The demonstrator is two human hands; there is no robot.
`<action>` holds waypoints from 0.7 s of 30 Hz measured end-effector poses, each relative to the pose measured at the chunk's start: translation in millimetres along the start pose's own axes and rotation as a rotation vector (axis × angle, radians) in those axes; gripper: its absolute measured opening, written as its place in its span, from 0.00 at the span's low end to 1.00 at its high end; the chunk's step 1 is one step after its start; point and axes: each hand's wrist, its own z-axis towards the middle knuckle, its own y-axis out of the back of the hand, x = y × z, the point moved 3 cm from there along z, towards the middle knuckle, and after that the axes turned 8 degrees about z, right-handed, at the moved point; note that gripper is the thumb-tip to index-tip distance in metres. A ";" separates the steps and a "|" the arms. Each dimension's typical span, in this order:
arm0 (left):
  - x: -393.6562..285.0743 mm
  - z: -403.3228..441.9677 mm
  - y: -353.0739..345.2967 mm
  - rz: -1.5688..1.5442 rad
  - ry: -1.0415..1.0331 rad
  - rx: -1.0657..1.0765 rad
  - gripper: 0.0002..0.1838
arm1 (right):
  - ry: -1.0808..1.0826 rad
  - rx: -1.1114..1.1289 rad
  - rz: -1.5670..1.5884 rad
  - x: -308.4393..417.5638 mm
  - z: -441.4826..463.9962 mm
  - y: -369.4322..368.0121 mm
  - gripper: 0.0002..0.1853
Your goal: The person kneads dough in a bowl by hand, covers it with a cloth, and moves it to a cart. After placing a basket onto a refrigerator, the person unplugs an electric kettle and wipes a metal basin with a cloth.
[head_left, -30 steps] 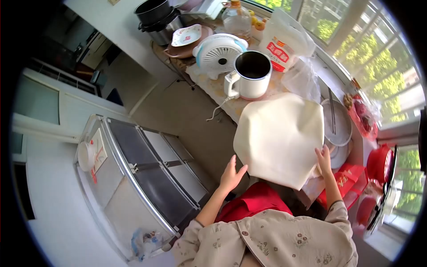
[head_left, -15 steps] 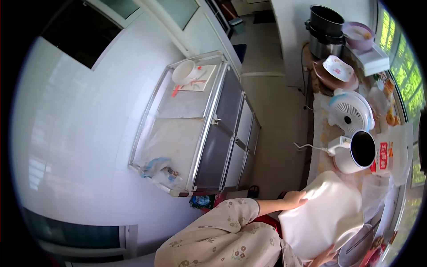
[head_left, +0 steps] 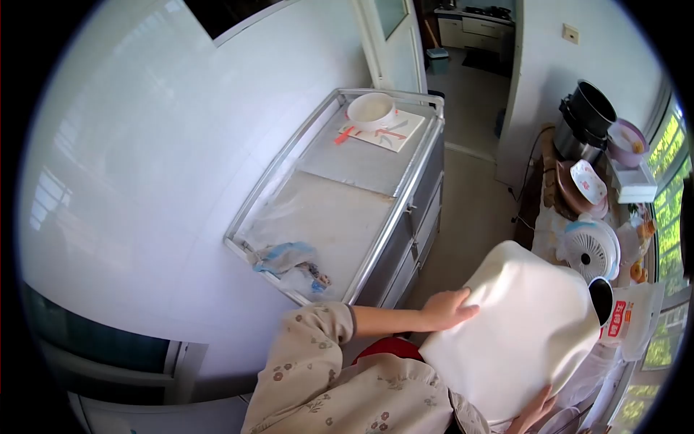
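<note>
A large cream-white pliable sheet (head_left: 517, 329), smooth and slightly shiny, is held up in front of my body at the lower right. My left hand (head_left: 447, 311) grips its left edge, thumb on top and the other fingers out of sight beneath. Near the bottom corner, my right hand (head_left: 533, 414) grasps the opposite edge, partly cut off by the frame. The sheet covers part of a dark-mouthed white pot (head_left: 601, 301) on the window-side counter.
A metal-framed cabinet (head_left: 340, 206) stands to the left, bearing a white bowl (head_left: 371, 112), a flat board (head_left: 401, 134) and a crumpled plastic bag (head_left: 289, 260). Along the window are a small white fan (head_left: 589, 249), a black inner pot (head_left: 594, 107), a patterned dish (head_left: 588, 182) and a printed plastic bag (head_left: 632, 318).
The view has turned, so the cabinet and counter appear farther right. Both hands still hold the sheet, which has moved left, away from the counter, and now overlaps the white pot in view.
</note>
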 end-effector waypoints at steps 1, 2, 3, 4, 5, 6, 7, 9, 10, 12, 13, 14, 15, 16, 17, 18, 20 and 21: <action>9.5 -5.2 29.3 0.013 0.048 -0.026 0.24 | -0.006 0.066 0.046 17.1 -3.4 -35.6 0.28; 28.2 -9.1 51.7 0.007 0.070 -0.068 0.25 | -0.033 0.169 0.043 27.6 -2.3 -64.7 0.29; 32.8 -19.8 84.2 0.044 0.113 -0.151 0.25 | -0.028 0.255 0.075 27.8 2.4 -95.3 0.28; 44.1 -28.4 111.9 0.064 0.176 -0.162 0.25 | -0.026 0.340 0.104 29.6 6.2 -126.8 0.28; 53.1 -40.0 139.8 0.002 0.200 -0.224 0.25 | 0.007 0.455 0.145 51.5 -7.1 -166.3 0.26; 70.6 -50.0 160.4 -0.048 0.287 -0.274 0.24 | 0.034 0.533 0.114 51.8 -0.7 -198.1 0.25; 81.6 -61.7 182.6 -0.178 0.322 -0.327 0.23 | 0.034 0.632 0.134 62.4 -6.2 -233.0 0.23; 106.2 -87.1 224.3 -0.289 0.360 -0.437 0.21 | -0.025 0.769 0.159 98.2 -38.3 -308.3 0.16; 119.2 -98.8 243.7 -0.270 0.359 -0.501 0.20 | 0.010 0.863 0.138 108.6 -49.5 -345.0 0.14; 137.6 -118.6 277.5 -0.305 0.418 -0.615 0.19 | 0.054 1.012 0.090 121.8 -73.6 -414.2 0.12; 154.5 -124.9 288.7 -0.335 0.393 -0.685 0.19 | 0.032 1.019 0.108 123.3 -86.4 -445.3 0.13; 173.1 -128.9 299.1 -0.363 0.365 -0.752 0.19 | 0.023 1.099 0.092 123.5 -96.1 -474.4 0.14; 184.8 -133.2 309.9 -0.353 0.343 -0.743 0.19 | 0.020 1.136 0.087 121.3 -106.5 -501.4 0.14; 196.6 -139.6 320.6 -0.345 0.387 -0.794 0.18 | 0.016 1.170 0.078 118.3 -115.3 -526.3 0.14; 207.7 -143.6 328.5 -0.335 0.431 -0.836 0.18 | 0.021 1.203 0.057 118.2 -125.2 -546.2 0.15; 218.4 -142.9 331.6 -0.319 0.417 -0.807 0.18 | -0.006 1.212 0.025 112.8 -133.2 -564.6 0.18; 242.6 -150.2 339.3 -0.337 0.433 -0.928 0.18 | -0.089 1.269 0.036 96.9 -145.6 -593.9 0.20; 253.1 -155.3 339.6 -0.317 0.428 -0.883 0.18 | -0.113 1.229 0.056 85.6 -149.1 -602.7 0.20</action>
